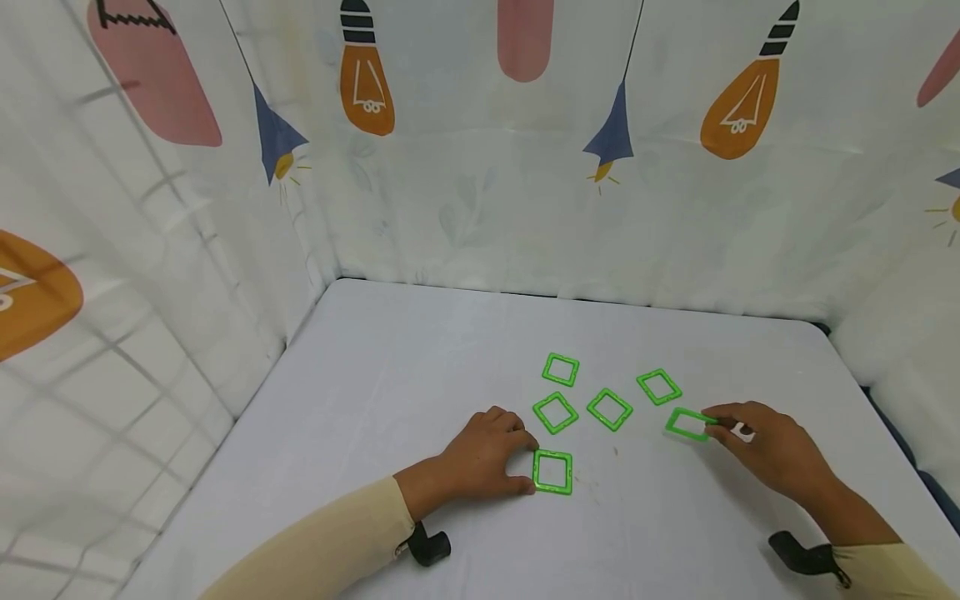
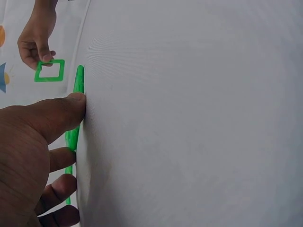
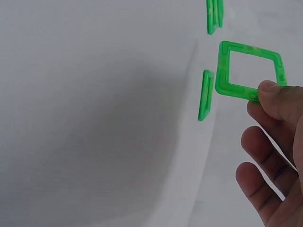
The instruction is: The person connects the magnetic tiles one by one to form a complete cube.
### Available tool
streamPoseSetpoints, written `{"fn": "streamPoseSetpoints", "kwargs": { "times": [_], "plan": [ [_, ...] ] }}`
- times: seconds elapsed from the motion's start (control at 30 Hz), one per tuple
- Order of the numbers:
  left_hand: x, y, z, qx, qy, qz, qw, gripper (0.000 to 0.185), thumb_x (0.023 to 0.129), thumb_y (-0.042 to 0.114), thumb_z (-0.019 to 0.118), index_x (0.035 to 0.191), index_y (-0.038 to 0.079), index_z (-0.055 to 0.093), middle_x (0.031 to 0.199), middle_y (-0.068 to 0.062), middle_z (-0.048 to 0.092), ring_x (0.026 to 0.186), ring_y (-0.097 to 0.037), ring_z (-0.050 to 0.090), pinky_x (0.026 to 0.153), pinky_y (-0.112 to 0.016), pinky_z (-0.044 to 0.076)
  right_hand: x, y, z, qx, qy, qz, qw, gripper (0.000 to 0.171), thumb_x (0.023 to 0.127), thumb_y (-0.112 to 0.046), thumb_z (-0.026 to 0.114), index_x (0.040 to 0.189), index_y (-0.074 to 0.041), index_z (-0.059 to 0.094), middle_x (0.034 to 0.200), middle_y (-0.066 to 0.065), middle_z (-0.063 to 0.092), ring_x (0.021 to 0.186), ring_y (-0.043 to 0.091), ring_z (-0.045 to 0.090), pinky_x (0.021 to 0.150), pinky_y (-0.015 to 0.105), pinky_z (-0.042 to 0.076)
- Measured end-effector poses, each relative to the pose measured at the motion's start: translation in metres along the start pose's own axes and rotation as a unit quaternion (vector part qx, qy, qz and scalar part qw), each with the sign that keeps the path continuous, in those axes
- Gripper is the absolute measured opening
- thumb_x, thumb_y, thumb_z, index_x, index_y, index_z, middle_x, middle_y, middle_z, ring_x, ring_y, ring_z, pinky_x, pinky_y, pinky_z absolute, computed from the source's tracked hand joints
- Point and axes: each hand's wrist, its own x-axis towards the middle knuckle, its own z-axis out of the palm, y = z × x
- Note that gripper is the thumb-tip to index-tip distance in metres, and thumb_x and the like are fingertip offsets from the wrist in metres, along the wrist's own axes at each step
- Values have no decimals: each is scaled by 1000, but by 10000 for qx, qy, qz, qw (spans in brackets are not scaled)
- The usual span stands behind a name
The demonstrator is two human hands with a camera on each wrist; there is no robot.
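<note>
My left hand (image 1: 486, 460) holds a green square magnetic tile (image 1: 569, 473), an open frame lying on the white table, with thumb and index finger at its left corners. In the left wrist view the thumb presses along that tile's edge (image 2: 79, 79). At the right, my right hand (image 1: 776, 450) pinches a second green tile (image 1: 672, 419) between thumb and fingers. The right wrist view shows this tile (image 3: 223, 66) raised off the table, the other fingers loosely curled below it. Beyond the hands lie several more tiles, one (image 1: 670, 398) just past the pinched one.
Among the loose tiles, one (image 1: 547, 367) lies farthest back; two others, a left one (image 1: 566, 424) and a right one (image 1: 601, 419), sit turned cornerwise. Patterned white cloth (image 1: 480, 208) hangs behind and left of the table (image 1: 390, 358). Black wrist devices (image 1: 429, 547) stick out at both sleeves.
</note>
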Motion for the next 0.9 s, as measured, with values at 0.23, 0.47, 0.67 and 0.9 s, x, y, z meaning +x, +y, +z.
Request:
{"fn": "streamPoseSetpoints", "kwargs": {
  "times": [0.23, 0.47, 0.67, 0.9],
  "plan": [
    [0, -1, 0, 11, -3, 0, 10000, 51, 86, 57, 78, 127, 27, 70, 119, 9, 57, 119, -14, 47, 103, -38, 39, 3, -9, 1, 32, 43, -80, 10000, 30, 88, -15, 82, 117, -14, 76, 98, -2, 72, 90, 29, 65, 64, 37, 48],
    [-1, 0, -1, -3, 32, 3, 10000, 52, 85, 57, 78, 126, 27, 70, 118, 8, 57, 119, -15, 48, 102, -39, 39, 6, -18, 2, 14, 119, -215, 9997, 30, 85, -14, 83, 114, -15, 76, 98, -2, 72, 88, 28, 66, 64, 38, 50],
    [-1, -1, -1, 23, 49, 9, 10000, 52, 85, 57, 78, 126, 27, 69, 118, 8, 57, 119, -15, 48, 103, -38, 39, 9, -23, 5, -94, 256, -398, 9988, 29, 83, -12, 85, 111, -16, 77, 92, -6, 70, 84, 24, 66, 63, 35, 50],
    [-2, 0, -3, 27, 38, -6, 10000, 51, 85, 57, 79, 124, 26, 70, 118, 8, 57, 120, -15, 48, 102, -39, 40, 11, -32, 7, -72, 192, -341, 9992, 28, 83, -14, 85, 109, -16, 77, 92, -5, 68, 83, 26, 66, 61, 33, 49]
  ]
}}
